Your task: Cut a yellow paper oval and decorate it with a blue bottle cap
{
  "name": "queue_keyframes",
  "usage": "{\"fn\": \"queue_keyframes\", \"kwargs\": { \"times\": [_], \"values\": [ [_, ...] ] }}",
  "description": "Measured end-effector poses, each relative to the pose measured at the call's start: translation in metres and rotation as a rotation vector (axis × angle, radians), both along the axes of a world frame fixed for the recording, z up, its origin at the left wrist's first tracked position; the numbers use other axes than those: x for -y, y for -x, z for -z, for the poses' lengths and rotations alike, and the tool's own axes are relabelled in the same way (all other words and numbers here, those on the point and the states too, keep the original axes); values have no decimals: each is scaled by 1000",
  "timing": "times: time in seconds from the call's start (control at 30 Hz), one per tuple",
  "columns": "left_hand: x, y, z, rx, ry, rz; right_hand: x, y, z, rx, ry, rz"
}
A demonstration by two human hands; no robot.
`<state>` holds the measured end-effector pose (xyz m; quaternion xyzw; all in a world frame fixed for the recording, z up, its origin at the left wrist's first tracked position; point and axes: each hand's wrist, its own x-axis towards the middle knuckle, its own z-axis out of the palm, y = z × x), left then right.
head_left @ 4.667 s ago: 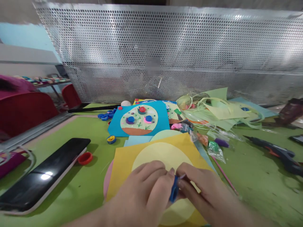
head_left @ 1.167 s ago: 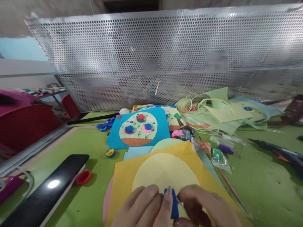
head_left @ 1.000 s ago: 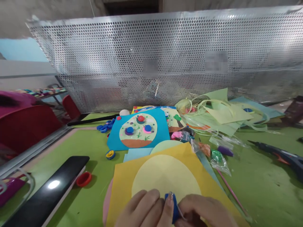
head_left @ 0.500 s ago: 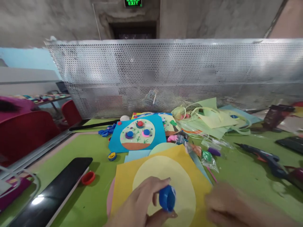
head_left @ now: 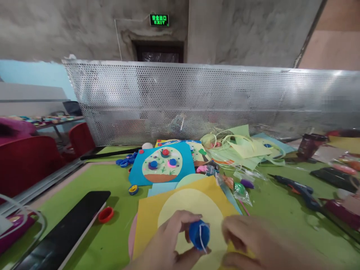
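My left hand point(head_left: 165, 245) pinches a blue bottle cap point(head_left: 199, 234) between thumb and fingers, its open side facing me, a thin whitish strand across it. My right hand point(head_left: 253, 242) hovers just right of the cap, fingers curled and blurred; I cannot make out anything in them. Both hands are above a yellow paper sheet point(head_left: 147, 221) with a pale yellow paper circle point(head_left: 191, 204) on it.
A finished blue collage card point(head_left: 161, 165) lies behind. A glue gun point(head_left: 298, 189) lies right, a black phone point(head_left: 67, 232) and red cap point(head_left: 106, 215) left. Loose blue caps point(head_left: 125, 161), small bags of clay point(head_left: 239, 187) and green paper scraps point(head_left: 244, 146) sit before the perforated metal screen point(head_left: 197, 97).
The right hand let go of the cap and drew off to the right, then came back close. The left hand turned the cap to face me. The view tilted upward.
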<state>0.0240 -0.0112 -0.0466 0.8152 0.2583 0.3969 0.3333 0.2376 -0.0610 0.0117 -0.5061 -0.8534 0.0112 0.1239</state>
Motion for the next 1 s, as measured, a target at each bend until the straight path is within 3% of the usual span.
{"fn": "queue_keyframes", "kwargs": {
  "times": [0.17,0.3,0.43,0.57,0.8,1.0],
  "values": [
    [-7,2,1,-49,-57,-33,-27,38,-5,105,-312,-113],
    [-8,2,-10,-396,57,-20,-33,36,10,182,-324,-146],
    [-8,-3,-21,-613,61,-92,-37,36,29,261,-472,-154],
    [-8,-7,-24,-680,82,-73,-42,37,37,359,-348,-207],
    [-7,-5,-22,-606,138,-26,-43,28,30,418,-198,-354],
    [-10,2,-29,-450,168,82,-41,18,32,189,-104,-296]
  ]
}}
